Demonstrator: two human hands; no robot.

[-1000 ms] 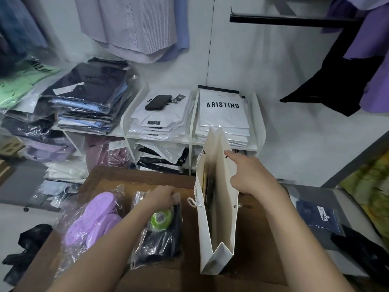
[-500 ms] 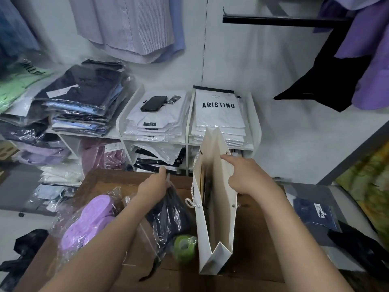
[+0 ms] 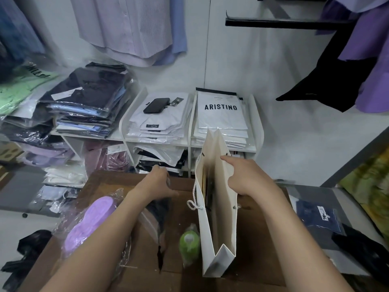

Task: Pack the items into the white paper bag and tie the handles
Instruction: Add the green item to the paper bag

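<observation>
- The left hand's grip was clenched on the top of a clear plastic packet with dark cloth inside, holding it lifted so that it hung down towards the bench.
- The right hand's grip was pinching the near-side rim of the white paper bag, index finger stretched along the edge, keeping the mouth pulled open.
- The bag stood upright just to the right of the left grip, close beside it, its long, narrow opening running away from the person; something dark already sat inside.
- The packet's long axis hung vertical, which I judged would suit a straight drop into that slot once carried right and over the rim; the left hand was clearly the nearer one for it.
- A green roll in wrapping lay below the left grip, touching the bag's left wall.
- Purple slippers in plastic lay further left and nearer the person.
- A rope handle drooped outside the bag's left wall, not yet tied.
</observation>
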